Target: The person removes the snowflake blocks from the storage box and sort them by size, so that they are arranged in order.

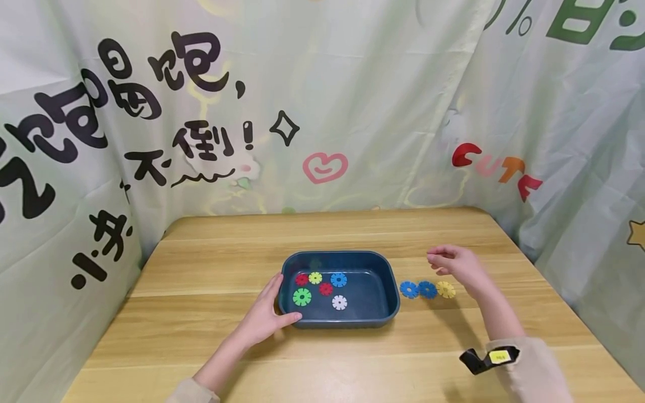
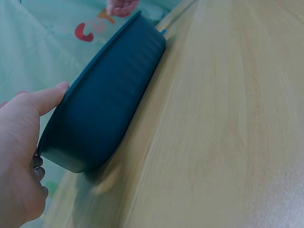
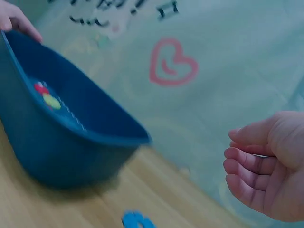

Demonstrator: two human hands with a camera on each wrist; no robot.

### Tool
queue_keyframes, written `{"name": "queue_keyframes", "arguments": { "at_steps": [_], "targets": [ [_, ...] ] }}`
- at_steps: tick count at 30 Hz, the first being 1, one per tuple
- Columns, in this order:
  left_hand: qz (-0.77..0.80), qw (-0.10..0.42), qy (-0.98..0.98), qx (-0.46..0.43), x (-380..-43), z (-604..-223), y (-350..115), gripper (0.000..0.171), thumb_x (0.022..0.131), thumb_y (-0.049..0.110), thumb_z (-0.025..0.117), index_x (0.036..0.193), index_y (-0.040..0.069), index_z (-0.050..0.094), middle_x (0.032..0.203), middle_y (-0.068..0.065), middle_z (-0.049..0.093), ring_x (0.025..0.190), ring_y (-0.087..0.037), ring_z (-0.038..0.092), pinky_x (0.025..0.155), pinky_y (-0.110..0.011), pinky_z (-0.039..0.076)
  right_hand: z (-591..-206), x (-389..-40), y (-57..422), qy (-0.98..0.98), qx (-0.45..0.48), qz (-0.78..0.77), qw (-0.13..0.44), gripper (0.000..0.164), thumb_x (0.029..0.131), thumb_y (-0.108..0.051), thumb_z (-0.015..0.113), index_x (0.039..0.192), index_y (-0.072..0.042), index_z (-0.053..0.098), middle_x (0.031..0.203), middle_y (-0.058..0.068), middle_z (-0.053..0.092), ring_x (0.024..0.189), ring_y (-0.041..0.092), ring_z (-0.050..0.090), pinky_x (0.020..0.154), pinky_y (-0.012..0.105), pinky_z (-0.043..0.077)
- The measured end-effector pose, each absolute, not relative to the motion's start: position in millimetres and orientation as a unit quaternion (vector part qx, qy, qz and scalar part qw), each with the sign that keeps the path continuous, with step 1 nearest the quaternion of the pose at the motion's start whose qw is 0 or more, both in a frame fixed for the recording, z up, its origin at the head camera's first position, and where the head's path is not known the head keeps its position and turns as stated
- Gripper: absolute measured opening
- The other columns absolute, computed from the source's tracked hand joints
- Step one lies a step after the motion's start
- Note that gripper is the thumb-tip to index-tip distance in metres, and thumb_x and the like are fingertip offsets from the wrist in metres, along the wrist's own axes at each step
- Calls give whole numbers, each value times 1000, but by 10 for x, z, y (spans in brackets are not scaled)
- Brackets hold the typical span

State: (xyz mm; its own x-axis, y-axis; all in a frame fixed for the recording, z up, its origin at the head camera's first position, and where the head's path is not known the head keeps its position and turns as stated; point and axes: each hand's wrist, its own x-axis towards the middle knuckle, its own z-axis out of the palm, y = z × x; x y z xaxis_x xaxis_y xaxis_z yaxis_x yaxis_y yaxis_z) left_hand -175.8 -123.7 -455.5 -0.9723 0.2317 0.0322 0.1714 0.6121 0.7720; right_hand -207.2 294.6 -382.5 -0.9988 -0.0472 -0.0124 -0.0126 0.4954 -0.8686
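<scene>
My left hand (image 1: pixel 267 313) grips the left end of a dark blue plastic tray (image 1: pixel 347 323); in the left wrist view its thumb (image 2: pixel 50 99) lies at the rim and the other fingers are partly hidden. Inside lie several notched, flower-shaped plastic discs: a green disc (image 1: pixel 302 296), a white disc (image 1: pixel 340 303), a blue disc (image 1: pixel 339 279), a yellow disc (image 1: pixel 315 277) and two red ones. My right hand (image 1: pixel 461 267) hovers to the right of the tray, fingers loosely bent, with nothing visible in them. Below it, two blue discs (image 1: pixel 428 289) and a yellow disc (image 1: pixel 445 289) form a row.
The tray stands on a wood-grain table (image 1: pixel 227 252). Behind and beside the table hangs a pale printed curtain (image 1: pixel 363 112) with black lettering and a pink heart. A black strap with a yellow label (image 1: pixel 500 356) is on the right sleeve.
</scene>
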Motion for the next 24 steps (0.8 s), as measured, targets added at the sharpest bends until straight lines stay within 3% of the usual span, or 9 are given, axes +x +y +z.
{"name": "queue_keyframes", "arguments": {
  "at_steps": [12,20,24],
  "targets": [
    [425,38,898,110,-1756,-4535,-1221,97,73,38,77,146,2,25,151,-16,21,135,-37,22,100,-59,29,-3629,-2265,2181,848,-104,-516,59,32,91,-17,60,111,9,57,94,18,64,86,30,60,75,37,53],
    [428,38,896,113,-1749,-4543,-1231,97,73,37,77,145,1,25,151,-16,21,136,-37,21,102,-58,27,-3727,-2353,1634,828,-151,-532,97,24,88,-10,63,104,8,62,88,12,66,72,18,60,72,43,53],
    [431,39,894,117,-1754,-4550,-1236,96,73,37,77,145,0,24,151,-16,21,136,-37,21,102,-58,26,-3841,-2358,1364,822,-168,-527,132,20,87,-10,63,102,4,64,85,10,64,71,23,60,72,46,52]
  ]
}}
